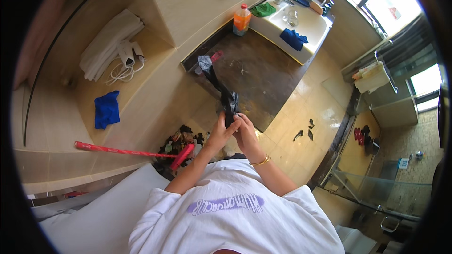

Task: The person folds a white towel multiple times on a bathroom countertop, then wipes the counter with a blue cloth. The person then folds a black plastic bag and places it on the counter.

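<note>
A long, crumpled strip of black plastic film [216, 79], which looks like a trash bag, hangs between my hands and reaches away over the dark countertop [263, 67]. My left hand [222, 131] grips its near end. Fingers of my right hand [246, 130] pinch the same end from the other side, touching the left thumb. At the strip's far end lies a wad of pale, shiny plastic [204, 62], close to a small pink item [216, 55] on the countertop. What my curled fingers cover is hidden.
A bottle of orange liquid [242, 21] stands by a white washbasin [317, 30] with a blue cloth [293, 39] over its rim. Left, a red-handled broom [127, 151] leans near heaped rubbish [180, 141]. Black scraps [310, 134] lie on the tiles. A blue cloth [107, 110] rests on the ledge.
</note>
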`<state>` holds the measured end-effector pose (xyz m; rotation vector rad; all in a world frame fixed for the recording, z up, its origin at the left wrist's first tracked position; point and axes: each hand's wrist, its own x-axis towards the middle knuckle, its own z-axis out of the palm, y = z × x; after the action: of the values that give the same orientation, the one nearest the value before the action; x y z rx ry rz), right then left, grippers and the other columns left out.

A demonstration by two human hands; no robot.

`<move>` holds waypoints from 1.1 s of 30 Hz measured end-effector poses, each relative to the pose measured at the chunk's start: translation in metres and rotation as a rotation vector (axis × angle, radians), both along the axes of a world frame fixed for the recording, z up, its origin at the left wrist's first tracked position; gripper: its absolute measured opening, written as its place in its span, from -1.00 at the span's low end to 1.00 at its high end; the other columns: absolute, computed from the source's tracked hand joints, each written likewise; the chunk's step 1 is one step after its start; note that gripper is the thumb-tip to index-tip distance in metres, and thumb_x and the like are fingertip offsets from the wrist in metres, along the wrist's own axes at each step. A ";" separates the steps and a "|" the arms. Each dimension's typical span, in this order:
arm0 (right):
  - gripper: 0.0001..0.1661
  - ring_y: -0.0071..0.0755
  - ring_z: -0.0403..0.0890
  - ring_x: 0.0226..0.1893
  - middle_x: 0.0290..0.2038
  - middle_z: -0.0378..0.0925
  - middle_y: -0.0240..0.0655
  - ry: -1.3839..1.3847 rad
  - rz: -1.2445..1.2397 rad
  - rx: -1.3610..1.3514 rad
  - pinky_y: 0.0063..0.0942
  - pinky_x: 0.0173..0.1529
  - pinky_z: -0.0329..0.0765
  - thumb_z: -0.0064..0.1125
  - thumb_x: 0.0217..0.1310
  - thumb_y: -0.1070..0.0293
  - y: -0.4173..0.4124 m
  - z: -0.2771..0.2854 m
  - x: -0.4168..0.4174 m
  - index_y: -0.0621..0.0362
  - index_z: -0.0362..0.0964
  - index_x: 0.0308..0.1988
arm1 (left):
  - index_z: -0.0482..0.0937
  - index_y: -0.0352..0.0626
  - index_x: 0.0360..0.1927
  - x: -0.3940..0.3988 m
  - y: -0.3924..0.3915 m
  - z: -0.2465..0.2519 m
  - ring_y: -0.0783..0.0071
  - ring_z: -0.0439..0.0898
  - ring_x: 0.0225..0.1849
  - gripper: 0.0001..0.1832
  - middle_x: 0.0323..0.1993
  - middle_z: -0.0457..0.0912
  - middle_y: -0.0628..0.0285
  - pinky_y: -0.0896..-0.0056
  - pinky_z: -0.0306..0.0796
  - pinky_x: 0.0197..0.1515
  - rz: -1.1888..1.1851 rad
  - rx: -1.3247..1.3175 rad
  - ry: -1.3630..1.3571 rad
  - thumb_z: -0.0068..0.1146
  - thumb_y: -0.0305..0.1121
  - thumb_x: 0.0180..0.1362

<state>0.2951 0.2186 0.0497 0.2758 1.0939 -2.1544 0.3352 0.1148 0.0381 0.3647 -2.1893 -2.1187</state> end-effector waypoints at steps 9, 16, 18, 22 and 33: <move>-0.93 -0.56 0.49 -0.38 -0.41 0.47 -0.47 -0.085 -0.060 -0.160 -0.49 -0.24 0.45 -0.04 0.20 0.32 0.021 -0.004 -0.004 0.02 0.31 -0.35 | 0.24 -0.23 0.14 0.000 -0.013 0.019 0.21 0.43 0.04 -0.54 0.04 0.39 -0.02 0.36 0.28 0.04 -0.194 -0.403 0.100 -0.09 -0.32 0.18; -0.93 -0.51 0.51 -0.31 -0.38 0.50 -0.43 0.079 -0.367 -0.064 -0.38 -0.16 0.46 -0.06 0.21 0.32 0.030 -0.020 -0.005 0.04 0.32 -0.34 | 0.37 -0.10 0.03 -0.009 -0.026 -0.003 0.28 0.40 0.01 -0.49 -0.03 0.45 0.21 0.28 0.26 0.05 0.391 0.551 -0.112 -0.13 0.06 0.17; -0.96 -0.50 0.52 -0.32 -0.35 0.52 -0.43 0.153 -0.451 -0.025 -0.36 -0.15 0.45 -0.04 0.19 0.34 0.034 -0.024 -0.005 0.02 0.32 -0.34 | 0.29 -0.09 0.06 -0.013 -0.032 -0.004 0.25 0.38 0.01 -0.48 0.00 0.40 0.19 0.10 0.19 0.11 0.458 0.833 -0.107 -0.21 0.07 0.19; -0.98 -0.58 0.46 -0.34 -0.40 0.45 -0.55 0.002 -0.365 0.071 -0.40 -0.13 0.43 -0.03 0.17 0.35 0.033 -0.029 0.007 -0.05 0.32 -0.36 | 0.26 -0.14 0.11 -0.015 -0.043 0.000 0.19 0.37 0.04 -0.52 0.06 0.38 0.20 0.06 0.16 0.15 0.316 1.222 -0.096 -0.28 -0.04 0.24; -0.60 -0.59 0.32 -0.18 -0.16 0.34 -0.46 0.274 -0.218 0.405 -0.60 -0.14 0.25 0.00 0.16 0.09 0.020 -0.022 0.013 0.09 0.28 -0.07 | 0.36 -0.15 0.06 -0.007 -0.081 0.011 0.30 0.42 0.03 -0.58 0.02 0.45 0.22 0.21 0.25 0.11 0.063 1.277 0.078 -0.21 -0.13 0.23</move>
<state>0.3079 0.2382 0.0273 0.2994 1.7324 -2.1871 0.3282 0.0339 0.0488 0.3537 -0.4878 -3.0732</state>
